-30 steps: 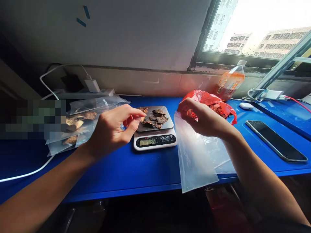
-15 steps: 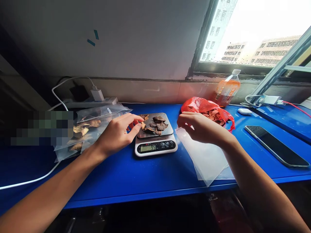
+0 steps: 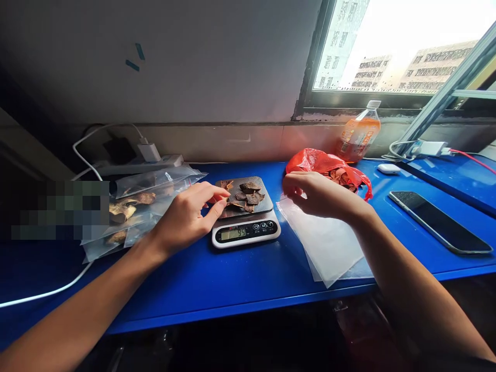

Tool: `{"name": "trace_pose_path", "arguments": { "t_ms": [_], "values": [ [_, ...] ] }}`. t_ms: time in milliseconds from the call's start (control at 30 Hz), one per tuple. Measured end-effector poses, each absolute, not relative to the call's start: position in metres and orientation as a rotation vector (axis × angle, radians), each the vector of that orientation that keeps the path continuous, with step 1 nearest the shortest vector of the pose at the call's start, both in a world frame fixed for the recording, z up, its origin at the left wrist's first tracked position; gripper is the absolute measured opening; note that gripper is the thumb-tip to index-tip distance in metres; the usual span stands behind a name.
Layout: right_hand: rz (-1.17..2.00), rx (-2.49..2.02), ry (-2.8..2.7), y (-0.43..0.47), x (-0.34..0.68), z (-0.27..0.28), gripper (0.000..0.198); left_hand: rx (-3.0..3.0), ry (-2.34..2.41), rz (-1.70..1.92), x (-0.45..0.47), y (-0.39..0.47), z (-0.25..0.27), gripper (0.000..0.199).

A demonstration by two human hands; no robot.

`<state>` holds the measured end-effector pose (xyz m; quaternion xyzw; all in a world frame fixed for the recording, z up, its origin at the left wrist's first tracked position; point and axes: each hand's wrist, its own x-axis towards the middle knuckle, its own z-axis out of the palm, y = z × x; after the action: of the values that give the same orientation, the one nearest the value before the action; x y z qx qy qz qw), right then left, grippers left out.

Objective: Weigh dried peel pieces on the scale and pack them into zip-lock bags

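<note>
A white kitchen scale point(image 3: 246, 237) stands mid-table, its display showing digits like 95, decimal point unclear. Several dark, bumpy dried peel pieces point(image 3: 253, 198) lie on its metal plate. At the plate's left edge, my left hand point(image 3: 194, 209) has thumb and index finger closed together beside a peel piece; whether they grip it is unclear. Right of the scale, my right hand point(image 3: 320, 194) hovers with curled fingers in front of a red plastic bag point(image 3: 310, 157) of reddish-brown dried pieces. Its fingertips are partly hidden. Below it lie clear flat plastic bags point(image 3: 325, 248).
Clear bags of dried slices point(image 3: 127, 206) lie at the left by a power strip point(image 3: 139, 166) and white cable point(image 3: 50, 295). A drink bottle point(image 3: 360, 134) stands behind the red bag. On the right are a phone point(image 3: 437, 222) and a small white case point(image 3: 388, 169).
The camera view has shifted slightly, so the whole scene sits a little higher and further left. Both hands keep nearly the same pose, and the peel pieces stay on the scale.
</note>
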<state>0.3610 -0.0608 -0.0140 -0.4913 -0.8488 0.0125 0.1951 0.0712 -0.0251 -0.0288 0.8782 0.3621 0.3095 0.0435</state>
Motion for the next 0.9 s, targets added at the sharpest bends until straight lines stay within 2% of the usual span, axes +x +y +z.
{"name": "trace_pose_path", "arguments": {
  "t_ms": [233, 300, 333, 433, 500, 567, 700, 800, 900],
  "values": [
    [0.093, -1.451, -2.387, -0.059, 0.359, -0.018, 0.02, 2.673, 1.094, 1.0, 0.07, -0.019, -0.032, 0.03],
    [0.034, -1.392, -2.296, -0.056, 0.355, -0.024, 0.019, 2.643, 1.12, 0.96, 0.074, -0.011, -0.035, 0.046],
    [0.026, -1.349, -2.251, -0.054, 0.353, -0.027, 0.025, 2.636, 1.138, 0.896, 0.078, -0.008, -0.037, 0.058],
    [0.127, -1.258, -2.232, -0.05, 0.342, -0.037, 0.06, 2.694, 1.15, 0.579, 0.096, 0.003, -0.04, 0.099],
    [0.211, -1.274, -2.308, -0.048, 0.337, -0.042, 0.078, 2.749, 1.12, 0.398, 0.109, 0.008, -0.042, 0.109],
    [0.257, -1.341, -2.362, -0.046, 0.336, -0.047, 0.09, 2.781, 1.084, 0.318, 0.119, 0.012, -0.045, 0.103],
    [0.318, -1.447, -2.379, -0.042, 0.342, -0.052, 0.104, 2.84, 1.006, 0.369, 0.127, 0.015, -0.048, 0.065],
    [0.326, -1.421, -2.387, -0.038, 0.347, -0.055, 0.104, 2.863, 0.987, 0.381, 0.127, 0.012, -0.048, 0.046],
    [0.319, -1.407, -2.386, -0.036, 0.347, -0.058, 0.1, 2.893, 0.997, 0.433, 0.126, 0.005, -0.048, 0.039]
  ]
}}
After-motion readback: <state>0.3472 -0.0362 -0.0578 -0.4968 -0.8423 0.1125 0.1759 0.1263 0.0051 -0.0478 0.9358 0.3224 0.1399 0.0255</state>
